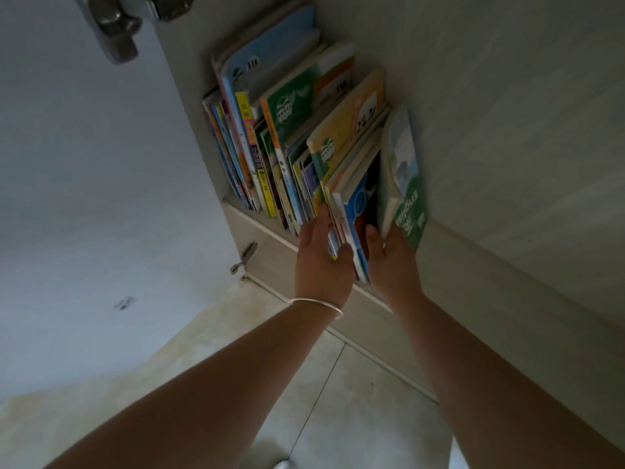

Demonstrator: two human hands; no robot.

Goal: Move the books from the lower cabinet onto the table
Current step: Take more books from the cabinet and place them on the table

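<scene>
A row of upright books point(291, 130) fills the low cabinet point(473, 96), spines towards me. Both hands reach into the right end of the row. My left hand point(319, 258), with a thin silver bracelet at the wrist, presses against the left side of a small bunch of books with a blue cover point(358, 204). My right hand point(392, 262) presses on the bunch's right side. The bunch sticks out a little past the shelf edge. A green English book point(407, 198) leans against the cabinet's right wall, just right of my right hand.
The cabinet door point(84, 198) stands open on the left, its hinge point(243, 255) at the cabinet's lower corner. A metal handle point(115, 32) shows at the top left. Pale floor tiles point(355, 401) lie under my arms.
</scene>
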